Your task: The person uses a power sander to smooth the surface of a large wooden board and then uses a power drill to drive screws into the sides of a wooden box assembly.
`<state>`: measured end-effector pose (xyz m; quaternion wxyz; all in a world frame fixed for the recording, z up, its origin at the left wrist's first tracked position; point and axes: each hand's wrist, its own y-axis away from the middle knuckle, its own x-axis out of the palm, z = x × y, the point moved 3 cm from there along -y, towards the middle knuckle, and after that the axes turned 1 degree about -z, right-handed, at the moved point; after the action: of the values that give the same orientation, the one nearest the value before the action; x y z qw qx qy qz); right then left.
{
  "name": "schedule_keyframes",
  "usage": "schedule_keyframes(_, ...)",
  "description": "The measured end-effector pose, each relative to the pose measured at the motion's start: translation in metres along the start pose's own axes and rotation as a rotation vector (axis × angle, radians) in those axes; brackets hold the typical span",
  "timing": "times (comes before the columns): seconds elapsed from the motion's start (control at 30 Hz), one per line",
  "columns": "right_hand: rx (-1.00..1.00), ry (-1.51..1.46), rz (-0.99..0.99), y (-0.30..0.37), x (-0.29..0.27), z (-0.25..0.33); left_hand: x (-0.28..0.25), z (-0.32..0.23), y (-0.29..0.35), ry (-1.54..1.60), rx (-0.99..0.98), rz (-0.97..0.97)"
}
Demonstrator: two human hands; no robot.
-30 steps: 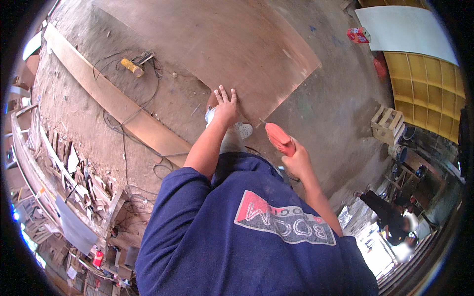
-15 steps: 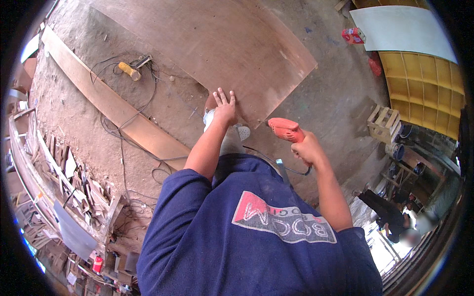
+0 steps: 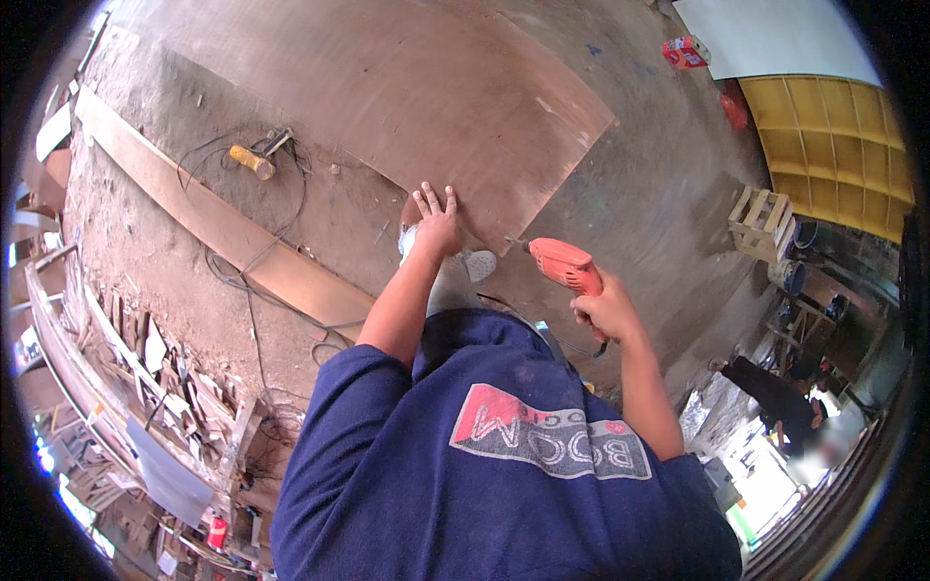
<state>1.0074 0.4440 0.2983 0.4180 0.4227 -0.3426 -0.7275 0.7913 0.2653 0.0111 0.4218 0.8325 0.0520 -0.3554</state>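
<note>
A large brown plywood sheet stretches away in front of me. My left hand lies spread at its near edge, fingers apart, with nothing gripped. To the right, my right hand is wrapped round the handle of an orange power drill. The drill points left, and its bit is at the near corner of the sheet; whether the tip touches the wood I cannot tell. A dark cord runs from the drill's handle. Below the left hand, one of my feet in a light sandal shows partly.
On the left lie a long wooden plank, a yellow-handled tool with tangled black cable, and a heap of wood scraps. Right: a red can, yellow ribbed panel, wooden crate and another person.
The drill in my right hand has turned slightly, and its bit has come to the sheet's near corner. My left hand stays spread at the edge. The view has shifted a little.
</note>
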Motion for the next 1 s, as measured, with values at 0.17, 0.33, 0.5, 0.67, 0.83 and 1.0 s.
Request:
schedule_keyframes(0.17,-0.029,-0.373,-0.101,0.0,-0.011,-0.039,0.006,-0.001,-0.007,-0.166,0.01,0.004)
schedule_keyframes(0.33,-0.181,-0.471,-0.273,-0.02,-0.029,-0.025,0.006,0.007,-0.005,-0.191,0.03,0.011)
schedule_keyframes(0.5,-0.138,-0.401,-0.345,-0.036,-0.042,-0.03,-0.013,-0.016,0.002,-0.101,0.003,0.174)
schedule_keyframes(0.67,-0.134,-0.425,-0.338,-0.047,-0.04,-0.035,0.007,0.011,-0.004,-0.154,0.12,-0.068)
schedule_keyframes(0.83,-0.129,-0.481,-0.336,-0.047,-0.043,-0.046,-0.007,-0.01,0.004,-0.091,0.059,-0.035)
schedule_keyframes(1.0,-0.056,-0.511,-0.345,-0.033,-0.037,-0.054,-0.022,-0.029,0.012,-0.121,-0.044,-0.132)
